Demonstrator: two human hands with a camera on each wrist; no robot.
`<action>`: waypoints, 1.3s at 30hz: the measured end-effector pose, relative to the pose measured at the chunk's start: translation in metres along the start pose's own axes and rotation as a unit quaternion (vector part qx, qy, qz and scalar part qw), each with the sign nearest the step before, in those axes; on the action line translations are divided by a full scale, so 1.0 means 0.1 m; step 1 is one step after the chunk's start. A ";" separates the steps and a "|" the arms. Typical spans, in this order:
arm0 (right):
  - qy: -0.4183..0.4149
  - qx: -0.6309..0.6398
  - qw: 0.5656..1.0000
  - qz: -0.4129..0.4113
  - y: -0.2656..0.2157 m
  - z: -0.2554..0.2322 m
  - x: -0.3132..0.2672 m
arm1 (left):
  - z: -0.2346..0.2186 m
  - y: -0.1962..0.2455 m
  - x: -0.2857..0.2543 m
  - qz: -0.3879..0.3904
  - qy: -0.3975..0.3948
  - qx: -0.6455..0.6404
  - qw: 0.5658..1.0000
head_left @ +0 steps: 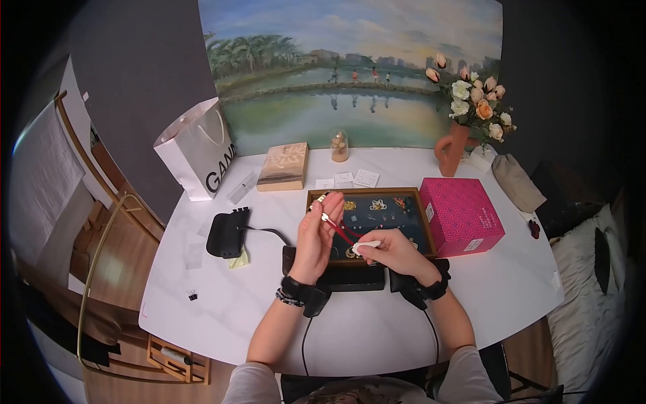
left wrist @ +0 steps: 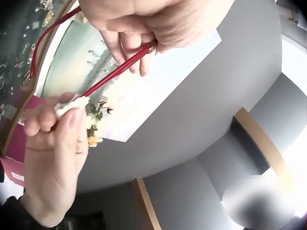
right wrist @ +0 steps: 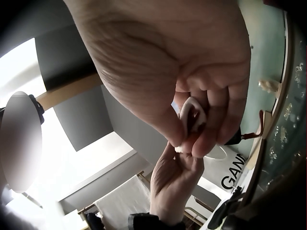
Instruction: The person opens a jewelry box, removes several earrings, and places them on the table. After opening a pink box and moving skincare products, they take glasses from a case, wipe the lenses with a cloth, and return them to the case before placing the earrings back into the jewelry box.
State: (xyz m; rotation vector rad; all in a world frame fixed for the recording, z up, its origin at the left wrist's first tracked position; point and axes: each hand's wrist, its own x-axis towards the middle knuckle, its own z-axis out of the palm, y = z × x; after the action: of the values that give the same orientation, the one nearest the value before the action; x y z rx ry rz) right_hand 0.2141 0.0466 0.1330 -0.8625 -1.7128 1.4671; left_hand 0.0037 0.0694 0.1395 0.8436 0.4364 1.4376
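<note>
A thin red strap (left wrist: 115,73) runs between the two hands, over the front of a framed jewellery tray (head_left: 424,225). My left hand (head_left: 313,239) is raised with the palm turned inward and holds the strap near its small bright metal piece (head_left: 326,217). Between thumb and fingers, my right hand (head_left: 398,254) pinches a folded white cloth (left wrist: 72,104) wrapped round the strap's other end. The second length of the strap hangs in a loose curve in the left wrist view. Right fingers hide part of the cloth in the right wrist view.
Gold and silver pieces lie on the tray's dark lining. Right of it stands a pink box (head_left: 464,215), with a vase of flowers (head_left: 452,151) behind. A wooden box (head_left: 282,168), white paper bag (head_left: 192,151) and black case (head_left: 227,233) are on the left.
</note>
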 end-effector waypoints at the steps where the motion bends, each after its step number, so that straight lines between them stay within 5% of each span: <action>1: 0.014 -0.005 1.000 -0.020 0.01 0.02 0.01 | 0.04 -0.06 -0.02 -0.009 -0.006 0.002 1.000; 9: 0.093 -0.030 0.993 -0.066 0.01 0.05 0.02 | 0.23 -0.40 -0.22 -0.070 -0.049 0.060 0.995; 15: 0.092 -0.012 0.994 -0.061 -0.12 0.07 -0.02 | -0.03 -0.23 -0.06 -0.180 -0.092 -0.137 0.970; 17: 0.085 -0.038 0.995 -0.041 -0.10 0.05 -0.02 | -0.06 -0.26 -0.03 -0.188 -0.027 -0.132 0.973; 36: 0.050 -0.009 0.998 -0.049 -0.05 0.01 -0.02 | 0.02 -0.12 -0.07 -0.092 -0.001 -0.114 0.989; 39: 0.119 -0.051 0.985 -0.116 0.03 0.00 0.04 | 0.01 -0.17 -0.07 -0.102 -0.007 -0.069 0.992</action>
State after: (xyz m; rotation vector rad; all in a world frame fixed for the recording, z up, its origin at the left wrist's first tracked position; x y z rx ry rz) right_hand 0.2128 0.0503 0.1301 -0.8243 -1.6568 1.0844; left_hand 0.0150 0.0639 0.1267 0.6774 0.3957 1.2564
